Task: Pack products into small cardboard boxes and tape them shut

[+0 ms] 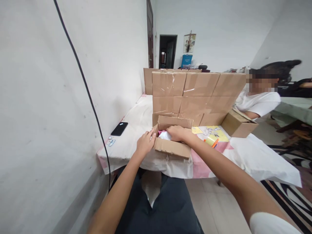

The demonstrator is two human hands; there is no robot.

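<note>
An open cardboard box (173, 148) stands near the front edge of the table, with its flaps folded outward. My left hand (145, 142) grips the box's left side, thumb and fingers closed on the cardboard. My right hand (179, 133) reaches down into the box, and its fingertips are hidden inside. Beside those fingers lies a white item (165, 135) that looks soft, with a bit of pink showing at its left. What kind of item it is, I cannot make out, nor whether the right fingers hold it.
Taped cardboard boxes (195, 104) form a wall behind the open box. A black phone (119, 129) lies at left, a roll of tape (211, 140) with orange parts at right. Another person (259, 100) sits by a second box (239, 125). A black cable (84, 76) hangs along the left wall.
</note>
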